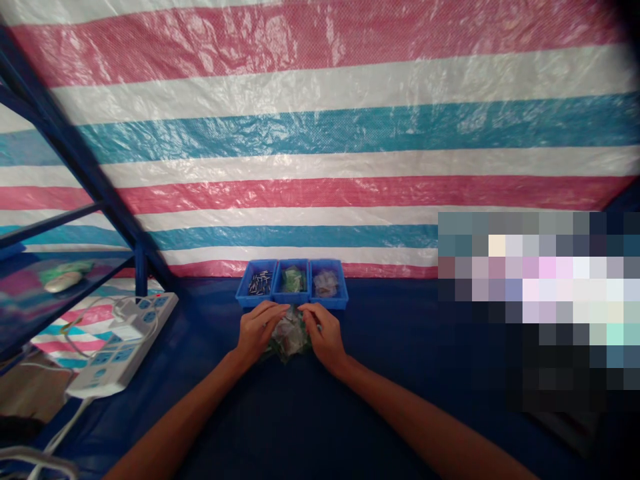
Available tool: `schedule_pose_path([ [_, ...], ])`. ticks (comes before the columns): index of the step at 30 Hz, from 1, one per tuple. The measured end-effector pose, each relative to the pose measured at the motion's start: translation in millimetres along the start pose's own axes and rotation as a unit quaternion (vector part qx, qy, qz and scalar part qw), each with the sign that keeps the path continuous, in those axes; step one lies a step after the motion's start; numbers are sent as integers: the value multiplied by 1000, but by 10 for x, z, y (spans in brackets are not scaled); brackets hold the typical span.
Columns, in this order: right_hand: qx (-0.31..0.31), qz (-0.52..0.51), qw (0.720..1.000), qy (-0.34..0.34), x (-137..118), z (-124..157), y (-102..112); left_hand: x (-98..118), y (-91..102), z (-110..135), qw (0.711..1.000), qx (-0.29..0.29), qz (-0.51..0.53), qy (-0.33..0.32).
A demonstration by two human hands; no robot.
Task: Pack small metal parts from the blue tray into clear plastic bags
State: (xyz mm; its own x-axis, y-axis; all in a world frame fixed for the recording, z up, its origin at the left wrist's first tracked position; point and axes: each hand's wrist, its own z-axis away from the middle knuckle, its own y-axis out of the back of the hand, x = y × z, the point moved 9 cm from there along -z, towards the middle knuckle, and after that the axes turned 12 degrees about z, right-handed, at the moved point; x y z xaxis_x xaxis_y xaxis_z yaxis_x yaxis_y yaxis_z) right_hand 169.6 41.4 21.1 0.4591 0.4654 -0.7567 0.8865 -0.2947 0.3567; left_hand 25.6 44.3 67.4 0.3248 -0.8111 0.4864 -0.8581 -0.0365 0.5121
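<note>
A small heap of clear plastic bags with greenish edges lies on the dark blue tabletop between my hands. My left hand is closed at the heap's upper left, its thumb and fingers pinched on a plastic bag. From the right, my right hand pinches the bag's upper right with bent fingers. The fingertips partly cover what they grip. Just beyond the hands stand three joined blue bins: the left bin contains dark metal pieces like screws, the middle bin green packets, and the right bin clear packets.
A white power strip with a plugged-in adapter and cables lies at the left. Beside it rises a blue metal frame with a shelf. A striped plastic sheet hangs behind the table. The right side is pixelated.
</note>
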Motion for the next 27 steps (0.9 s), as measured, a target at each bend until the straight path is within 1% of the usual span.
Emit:
schedule_pose_path([
  [9,7,-2,1000,7,-28,1,18,-44,-13,22,1000,-13,8,5],
  [12,10,-2,1000,9,-28,0,21,-32,3,6,1000,0,12,11],
  [15,11,-5,1000,6,-21,0,26,-51,13,5,1000,15,3,27],
  [22,8,-4,1000,9,-19,17,23,-154,-12,48,998,5,9,69],
  [27,7,14,999,33,-36,20,8,-199,-7,57,996,2,19,92],
])
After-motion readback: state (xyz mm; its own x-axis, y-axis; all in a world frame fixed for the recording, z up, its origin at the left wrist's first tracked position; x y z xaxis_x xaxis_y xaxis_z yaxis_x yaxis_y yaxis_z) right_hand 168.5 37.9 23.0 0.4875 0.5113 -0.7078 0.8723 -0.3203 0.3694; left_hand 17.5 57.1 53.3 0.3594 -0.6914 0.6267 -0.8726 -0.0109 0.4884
